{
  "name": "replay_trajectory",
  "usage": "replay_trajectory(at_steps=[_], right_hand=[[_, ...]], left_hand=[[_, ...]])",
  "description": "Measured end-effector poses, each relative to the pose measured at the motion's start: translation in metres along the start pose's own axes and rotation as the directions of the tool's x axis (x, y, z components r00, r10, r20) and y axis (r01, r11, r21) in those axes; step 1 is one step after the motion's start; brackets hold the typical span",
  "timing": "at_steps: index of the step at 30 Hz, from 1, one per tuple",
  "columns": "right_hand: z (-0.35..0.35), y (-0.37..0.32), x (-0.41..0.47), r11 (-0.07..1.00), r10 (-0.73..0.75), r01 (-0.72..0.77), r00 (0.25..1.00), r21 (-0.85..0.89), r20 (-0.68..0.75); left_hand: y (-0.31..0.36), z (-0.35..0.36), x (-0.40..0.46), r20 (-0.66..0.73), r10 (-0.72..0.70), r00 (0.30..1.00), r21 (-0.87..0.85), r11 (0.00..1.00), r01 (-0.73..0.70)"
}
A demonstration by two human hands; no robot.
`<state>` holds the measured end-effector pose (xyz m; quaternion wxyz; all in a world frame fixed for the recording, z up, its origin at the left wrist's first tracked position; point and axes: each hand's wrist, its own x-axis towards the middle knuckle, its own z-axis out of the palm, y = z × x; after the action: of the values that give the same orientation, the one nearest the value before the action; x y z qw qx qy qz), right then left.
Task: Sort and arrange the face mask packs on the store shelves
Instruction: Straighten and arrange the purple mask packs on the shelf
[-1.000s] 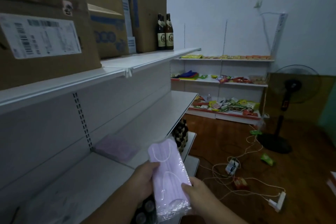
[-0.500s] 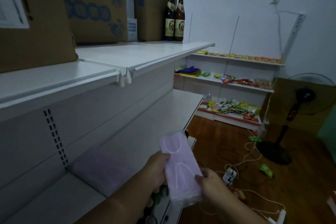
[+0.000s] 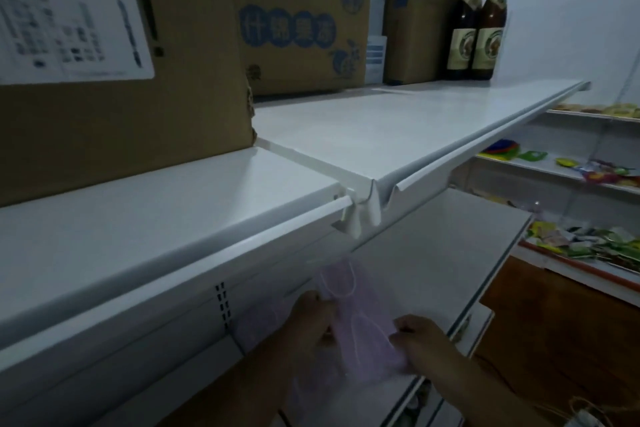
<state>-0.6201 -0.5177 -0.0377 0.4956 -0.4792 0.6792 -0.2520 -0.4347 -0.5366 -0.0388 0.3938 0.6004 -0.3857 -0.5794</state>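
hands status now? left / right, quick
Left hand: closed, gripping the left edge of the pink mask pack.
Right hand: closed, pinching the right edge of the same pack.

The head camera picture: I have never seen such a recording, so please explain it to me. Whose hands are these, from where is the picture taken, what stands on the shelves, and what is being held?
There is no machine here. A person wears one wide-angle camera on the head, which looks forward and down, so the arms enter from the bottom edge.

The left hand and the right hand together hold a pack of pink face masks over the middle shelf of a white store rack. Another pink pack seems to lie on that shelf, to the left, but it is dim.

On the top shelf stand cardboard boxes and two brown bottles. At the right, farther wall shelves carry colourful small packets; they are too small to name.
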Motion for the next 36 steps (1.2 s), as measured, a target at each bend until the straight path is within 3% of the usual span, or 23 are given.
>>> replay_trajectory(at_steps=[6, 10, 14, 17, 23, 30, 33, 36], right_hand=[[0.014, -0.016, 0.043, 0.978, -0.100, 0.123, 0.985, -0.166, 0.140], [0.018, -0.023, 0.068, 0.885, -0.175, 0.250, 0.960, -0.392, 0.217], [0.020, -0.024, 0.088, 0.848, -0.225, 0.335, 0.929, -0.410, 0.294], [0.022, -0.016, 0.105, 0.790, -0.265, 0.420, 0.890, -0.446, 0.370], [0.020, -0.010, 0.125, 0.656, -0.301, 0.529, 0.838, -0.539, 0.456], [0.019, -0.009, 0.125, 0.498, -0.359, 0.602, 0.799, -0.624, 0.483], [0.016, -0.020, 0.125, 0.450, -0.397, 0.636, 0.771, -0.627, 0.497], [0.019, -0.038, 0.119, 0.303, -0.486, 0.750, 0.653, -0.589, 0.581]], left_hand=[[0.005, -0.026, 0.018, -0.297, -0.023, 0.954, 0.108, 0.992, 0.058], [-0.003, -0.027, 0.029, -0.510, 0.096, 0.855, 0.374, 0.920, 0.120], [-0.011, -0.026, 0.035, -0.509, 0.225, 0.831, 0.672, 0.707, 0.220], [-0.016, -0.019, 0.037, -0.508, 0.249, 0.825, 0.747, 0.604, 0.278], [-0.029, -0.010, 0.047, -0.500, 0.251, 0.829, 0.806, 0.485, 0.339], [-0.023, -0.002, 0.053, -0.450, 0.145, 0.881, 0.869, 0.297, 0.396], [-0.015, -0.003, 0.048, -0.433, 0.228, 0.872, 0.889, 0.271, 0.370], [-0.005, -0.021, 0.037, -0.419, 0.377, 0.826, 0.899, 0.300, 0.320]])
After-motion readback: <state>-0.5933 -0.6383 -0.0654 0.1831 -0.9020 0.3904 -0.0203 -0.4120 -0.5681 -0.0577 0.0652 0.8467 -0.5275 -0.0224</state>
